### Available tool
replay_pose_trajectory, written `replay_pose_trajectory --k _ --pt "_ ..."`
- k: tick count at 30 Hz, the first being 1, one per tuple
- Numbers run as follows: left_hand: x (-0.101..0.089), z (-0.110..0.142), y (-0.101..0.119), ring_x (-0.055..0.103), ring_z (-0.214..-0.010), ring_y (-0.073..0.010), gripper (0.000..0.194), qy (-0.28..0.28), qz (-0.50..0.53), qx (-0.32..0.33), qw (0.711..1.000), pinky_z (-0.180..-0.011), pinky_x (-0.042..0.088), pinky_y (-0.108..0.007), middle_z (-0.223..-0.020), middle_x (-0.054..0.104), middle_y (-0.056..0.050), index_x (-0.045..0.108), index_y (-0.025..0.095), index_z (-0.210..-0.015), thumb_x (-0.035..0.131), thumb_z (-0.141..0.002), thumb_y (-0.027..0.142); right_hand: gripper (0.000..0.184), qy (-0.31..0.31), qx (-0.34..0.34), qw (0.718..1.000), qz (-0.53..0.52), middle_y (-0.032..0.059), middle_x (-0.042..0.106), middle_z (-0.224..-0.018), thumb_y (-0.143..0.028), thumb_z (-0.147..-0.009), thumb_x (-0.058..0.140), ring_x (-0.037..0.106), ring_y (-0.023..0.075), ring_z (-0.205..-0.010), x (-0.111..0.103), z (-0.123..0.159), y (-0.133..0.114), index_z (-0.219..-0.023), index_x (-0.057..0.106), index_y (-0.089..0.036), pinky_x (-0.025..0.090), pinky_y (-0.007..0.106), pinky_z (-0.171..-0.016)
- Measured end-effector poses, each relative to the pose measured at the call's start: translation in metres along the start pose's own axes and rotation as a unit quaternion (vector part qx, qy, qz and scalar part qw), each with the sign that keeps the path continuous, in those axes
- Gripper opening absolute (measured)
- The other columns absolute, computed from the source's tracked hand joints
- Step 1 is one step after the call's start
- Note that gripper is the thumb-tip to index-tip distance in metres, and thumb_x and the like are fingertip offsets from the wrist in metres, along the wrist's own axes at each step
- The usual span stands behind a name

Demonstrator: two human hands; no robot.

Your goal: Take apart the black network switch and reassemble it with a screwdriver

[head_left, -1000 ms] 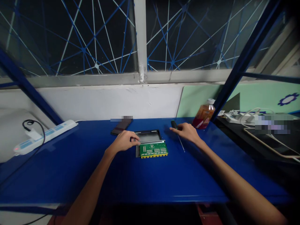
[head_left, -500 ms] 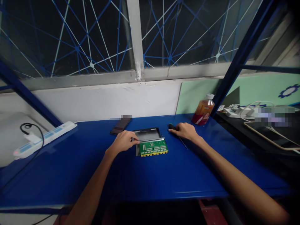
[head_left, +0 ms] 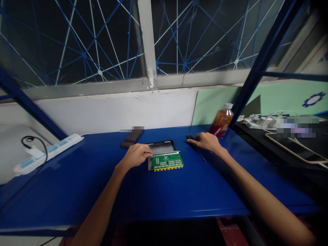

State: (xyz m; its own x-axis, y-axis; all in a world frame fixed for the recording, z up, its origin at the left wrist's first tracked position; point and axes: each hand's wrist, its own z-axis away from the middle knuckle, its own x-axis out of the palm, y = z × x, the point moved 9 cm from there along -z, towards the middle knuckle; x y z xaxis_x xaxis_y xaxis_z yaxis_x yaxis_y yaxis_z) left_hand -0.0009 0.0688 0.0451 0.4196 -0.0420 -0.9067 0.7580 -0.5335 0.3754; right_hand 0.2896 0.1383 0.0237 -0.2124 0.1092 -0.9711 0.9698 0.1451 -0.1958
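Observation:
A green circuit board with a yellow connector row along its front edge lies in the middle of the blue table. Behind it is an open dark metal case, with a silver strip between the two. At the left end of that strip, my left hand pinches the case's edge; the fingertips hide the exact contact. My right hand has thumb and fingers closed around a dark-handled screwdriver, whose thin shaft slants down to the right, near the tabletop.
A dark phone lies behind my left hand. An orange drink bottle stands behind my right hand. At the left is a white power strip with a black cable. Another phone and white cables lie on the black surface at right.
My right hand has shifted slightly right along the screwdriver, showing more of its handle, and the screwdriver has turned a little. My left hand, the board and the case stay in place.

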Motion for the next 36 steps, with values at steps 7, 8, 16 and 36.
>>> replay_pose_trajectory --k 7,8,16,36 --pt "0.0 -0.001 0.007 0.055 -0.06 -0.0137 0.024 -0.008 0.02 0.012 1.0 -0.06 0.037 -0.024 -0.066 0.065 -0.003 0.072 0.017 -0.075 0.05 -0.084 0.023 0.06 -0.01 -0.01 1.0 0.024 0.0109 0.067 -0.073 -0.075 -0.075 0.043 0.061 0.0226 -0.063 0.005 -0.001 0.001 -0.077 0.071 -0.021 0.031 0.028 -0.049" --pt "0.0 -0.001 0.009 0.055 -0.06 -0.0136 0.025 -0.008 0.023 0.017 1.0 -0.06 0.036 -0.024 -0.065 0.065 -0.003 0.071 0.017 -0.073 0.049 -0.084 0.022 0.06 -0.012 -0.008 1.0 0.022 0.0107 0.067 -0.073 -0.075 -0.075 0.044 0.061 0.0225 -0.063 0.006 -0.001 0.001 -0.077 0.071 -0.021 0.031 0.028 -0.049" --pt "-0.004 -0.002 0.021 0.054 -0.06 -0.0125 0.035 0.01 0.04 0.051 0.998 -0.062 0.037 -0.024 -0.06 0.06 -0.002 0.06 0.016 -0.055 0.045 -0.087 0.021 0.052 0.039 0.02 0.999 -0.001 0.0101 0.069 -0.075 -0.069 -0.075 0.052 0.062 0.0242 -0.065 -0.015 0.002 0.006 -0.087 0.07 -0.022 0.031 0.029 -0.049" --pt "0.029 -0.001 -0.029 0.055 -0.038 -0.0118 0.023 0.024 0.358 -0.171 0.918 -0.042 0.047 -0.022 -0.047 0.061 -0.003 0.068 0.008 -0.078 0.061 -0.078 0.03 0.026 -0.134 -0.195 0.898 -0.371 -0.003 0.056 -0.056 -0.042 -0.071 0.07 0.047 0.0105 -0.049 -0.007 0.032 -0.074 -0.074 0.065 -0.016 0.034 0.023 -0.046"
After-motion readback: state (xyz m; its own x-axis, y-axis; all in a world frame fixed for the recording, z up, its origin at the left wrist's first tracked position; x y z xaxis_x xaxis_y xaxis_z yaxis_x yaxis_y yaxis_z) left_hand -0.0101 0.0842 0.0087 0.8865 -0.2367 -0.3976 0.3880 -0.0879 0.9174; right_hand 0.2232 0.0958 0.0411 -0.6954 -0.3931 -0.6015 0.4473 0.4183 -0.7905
